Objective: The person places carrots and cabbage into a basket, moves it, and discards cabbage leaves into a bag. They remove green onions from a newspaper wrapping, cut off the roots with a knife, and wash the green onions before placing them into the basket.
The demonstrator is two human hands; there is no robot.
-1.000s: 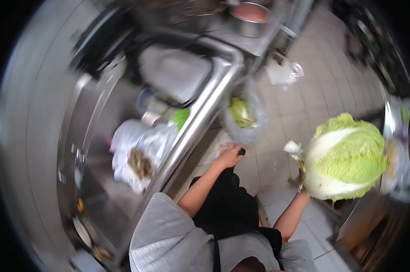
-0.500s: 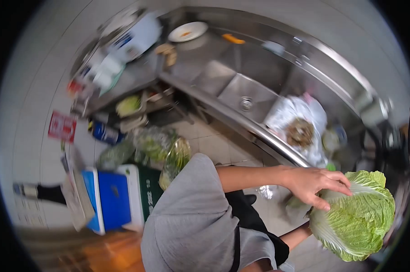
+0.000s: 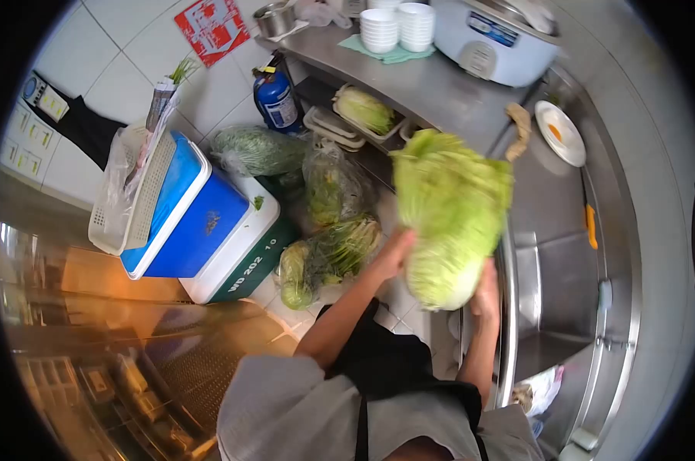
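Note:
A large napa cabbage [image 3: 455, 207] is held up in front of the body, its leafy end away from me and its pale base toward me. My left hand [image 3: 396, 252] presses against its left side, the fingers partly hidden by the leaves. On the right side of the base, my right hand [image 3: 486, 292] grips it, with the fingers mostly behind the cabbage. Beyond it is the steel counter [image 3: 470, 107]; a white plate [image 3: 560, 132] with a small orange piece lies there.
The steel sink [image 3: 555, 300] is at right, with an orange-handled knife [image 3: 591, 223] near its edge. Bagged greens [image 3: 336, 184] lie on the floor beside a blue cooler [image 3: 201, 223]. A blue-grey cooker [image 3: 497, 38] and stacked white bowls [image 3: 380, 31] stand on the counter.
The view has swung left toward the counter and coolers. The cabbage, at the far right before, is now near the middle, upright between both hands, and more of the right hand shows.

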